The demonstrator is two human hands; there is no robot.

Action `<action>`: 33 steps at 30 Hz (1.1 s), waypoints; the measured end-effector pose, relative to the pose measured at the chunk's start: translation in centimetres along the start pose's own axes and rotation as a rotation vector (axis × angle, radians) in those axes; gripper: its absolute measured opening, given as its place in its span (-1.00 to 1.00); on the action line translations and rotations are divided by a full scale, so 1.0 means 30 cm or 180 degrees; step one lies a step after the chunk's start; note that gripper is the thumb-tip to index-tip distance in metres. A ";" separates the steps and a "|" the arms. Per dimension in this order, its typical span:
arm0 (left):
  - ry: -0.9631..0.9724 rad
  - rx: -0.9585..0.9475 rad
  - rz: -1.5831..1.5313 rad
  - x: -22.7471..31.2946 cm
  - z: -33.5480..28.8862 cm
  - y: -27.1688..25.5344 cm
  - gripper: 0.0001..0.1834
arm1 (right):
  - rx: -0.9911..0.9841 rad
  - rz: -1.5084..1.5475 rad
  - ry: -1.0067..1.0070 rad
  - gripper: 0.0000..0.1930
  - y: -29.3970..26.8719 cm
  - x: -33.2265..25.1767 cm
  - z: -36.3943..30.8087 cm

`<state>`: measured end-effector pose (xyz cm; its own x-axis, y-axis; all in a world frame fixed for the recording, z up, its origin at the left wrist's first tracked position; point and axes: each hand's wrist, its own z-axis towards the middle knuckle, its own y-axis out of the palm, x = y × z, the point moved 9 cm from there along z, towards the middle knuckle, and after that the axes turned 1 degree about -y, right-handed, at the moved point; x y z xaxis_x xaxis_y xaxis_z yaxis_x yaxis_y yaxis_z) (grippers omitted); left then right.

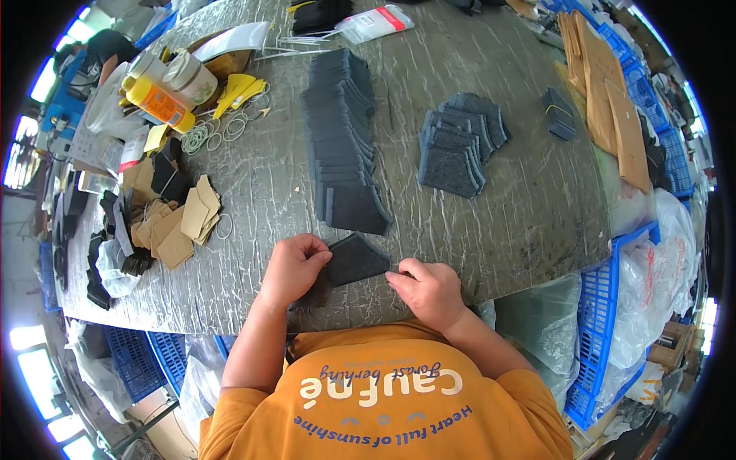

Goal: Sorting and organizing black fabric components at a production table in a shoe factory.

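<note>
Between my hands is a dark grey cut piece of material, flat, with slanted sides. My left hand pinches its left edge with thumb and forefinger. On its right corner, the thumb and fingers of my right hand are closed. Just beyond lies a long overlapping row of similar dark pieces, running away from me. Right of that row, a smaller fanned group of grey pieces rests on the table.
The table has a creased grey covering. At left are brown card pieces, rubber bands, a yellow bottle and jars. A banded dark bundle and brown paper lie right. Blue crates stand below the edge.
</note>
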<state>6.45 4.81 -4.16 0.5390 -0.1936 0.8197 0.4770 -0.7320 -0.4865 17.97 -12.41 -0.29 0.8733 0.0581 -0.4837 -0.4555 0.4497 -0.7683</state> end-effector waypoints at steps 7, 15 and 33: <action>0.0013 0.0056 0.0070 -0.005 0.000 -0.002 -0.94 | 0.0024 -0.0001 -0.0020 -0.92 -0.006 -0.007 0.006; -0.0046 0.0090 0.0176 0.016 -0.002 -0.008 -0.93 | -0.0100 -0.0125 -0.0119 -0.95 0.004 -0.018 0.006; 0.0779 0.0573 0.0654 0.056 -0.006 -0.029 -0.87 | -0.0856 0.0251 0.0211 -0.77 0.066 0.006 0.055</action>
<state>6.81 5.00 -2.32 0.4646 -0.4912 0.7368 0.5021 -0.5392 -0.6761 17.52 -10.05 -1.22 0.8243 0.0212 -0.5658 -0.5586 0.1930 -0.8067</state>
